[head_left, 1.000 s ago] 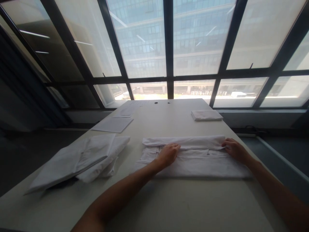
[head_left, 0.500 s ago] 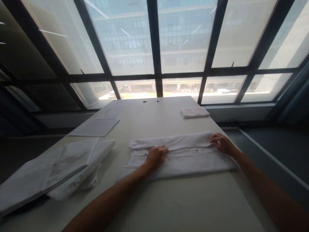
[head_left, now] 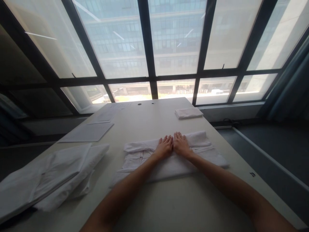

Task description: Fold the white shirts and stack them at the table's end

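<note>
In the head view a white folded garment (head_left: 142, 164) lies across the table in front of me, its far edge turned over into a long band. My left hand (head_left: 164, 147) rests flat on the middle of that band, fingers stretched out and pointing away. Right beside it, my right hand (head_left: 180, 144) presses flat on the same band with straight fingers. The two hands meet side by side at the thumbs. Neither hand grips the cloth. Part of the band is hidden under them.
A heap of white garments (head_left: 55, 174) covers the table's left side. Behind it lie sheets of paper (head_left: 88, 132). Toward the far right edge sits a small folded white cloth (head_left: 189, 112). The white table (head_left: 149, 124) reaches to large windows.
My right hand has left the garment's right end and moved left to the middle. My left hand has shifted slightly and flattened, its fingers now stretched out. The view has turned a little.
</note>
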A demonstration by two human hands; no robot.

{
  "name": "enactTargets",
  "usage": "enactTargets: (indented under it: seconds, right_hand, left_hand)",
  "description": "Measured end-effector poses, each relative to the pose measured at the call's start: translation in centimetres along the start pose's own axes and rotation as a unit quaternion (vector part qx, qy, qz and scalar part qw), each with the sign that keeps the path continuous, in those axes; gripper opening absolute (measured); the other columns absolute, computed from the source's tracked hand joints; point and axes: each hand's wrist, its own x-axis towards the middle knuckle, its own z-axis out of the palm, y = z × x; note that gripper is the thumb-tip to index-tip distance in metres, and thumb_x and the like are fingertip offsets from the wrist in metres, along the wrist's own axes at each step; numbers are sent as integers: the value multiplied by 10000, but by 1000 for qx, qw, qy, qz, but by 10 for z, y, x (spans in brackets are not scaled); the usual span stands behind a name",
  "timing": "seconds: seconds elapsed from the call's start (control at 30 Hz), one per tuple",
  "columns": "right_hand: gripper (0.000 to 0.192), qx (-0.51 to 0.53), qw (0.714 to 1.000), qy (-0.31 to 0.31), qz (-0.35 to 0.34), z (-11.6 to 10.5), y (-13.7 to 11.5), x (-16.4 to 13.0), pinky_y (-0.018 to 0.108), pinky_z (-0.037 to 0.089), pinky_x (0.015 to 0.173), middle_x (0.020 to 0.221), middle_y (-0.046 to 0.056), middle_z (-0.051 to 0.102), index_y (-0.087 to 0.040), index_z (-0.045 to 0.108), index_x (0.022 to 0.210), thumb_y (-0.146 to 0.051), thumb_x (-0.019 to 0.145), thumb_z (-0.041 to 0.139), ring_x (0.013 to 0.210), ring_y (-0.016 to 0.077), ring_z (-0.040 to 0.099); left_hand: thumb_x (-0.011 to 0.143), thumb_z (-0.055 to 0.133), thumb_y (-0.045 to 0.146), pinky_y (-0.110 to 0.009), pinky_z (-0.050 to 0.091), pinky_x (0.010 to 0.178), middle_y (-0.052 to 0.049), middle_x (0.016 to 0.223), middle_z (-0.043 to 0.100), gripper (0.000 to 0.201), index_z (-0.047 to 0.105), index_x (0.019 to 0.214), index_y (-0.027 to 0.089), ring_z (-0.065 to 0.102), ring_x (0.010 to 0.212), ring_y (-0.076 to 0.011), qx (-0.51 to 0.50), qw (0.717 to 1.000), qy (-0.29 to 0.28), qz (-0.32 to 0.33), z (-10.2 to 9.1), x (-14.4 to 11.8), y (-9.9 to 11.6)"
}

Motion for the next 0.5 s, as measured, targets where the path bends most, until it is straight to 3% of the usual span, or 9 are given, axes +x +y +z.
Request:
enactTargets:
  seconds: [0.07,0.17,0.3,0.5]
  right_hand:
    - [594,-2,1000,-28,8,9,-5,4,514,157,1222,1639,198,286,-40,332,1571,-242,1014,291,1536,301,202]
    - [627,1,999,-50,8,13,16,10,508,109,1232,1659,184,240,-55,308,1585,-380,1054,230,1550,287,152]
    - [683,-20,996,-70,58,7,74,16,527,75,1233,1685,150,166,-112,242,1615,-500,1053,220,1559,269,101]
    - [655,-53,980,-81,174,-12,165,14,544,74,1227,1692,148,138,-124,220,1623,-459,1060,196,1559,276,84]
  left_hand:
    - [1064,227,315,-563,210,1219,-125,1671,241,568,276,1599,133,192,1545,-316,7,1000,-17,-4,9,1,-3]
    - [1064,210,369,-548,181,1232,-133,1679,208,598,263,1602,112,163,1553,-309,17,1000,-22,-10,12,0,-5]
    - [1060,208,426,-546,165,1238,-138,1680,199,635,260,1600,95,156,1554,-311,19,999,-25,-15,10,-1,-3]
    - [1057,206,426,-550,153,1240,-135,1684,184,638,256,1603,101,150,1555,-312,10,1000,-26,-14,13,1,-5]
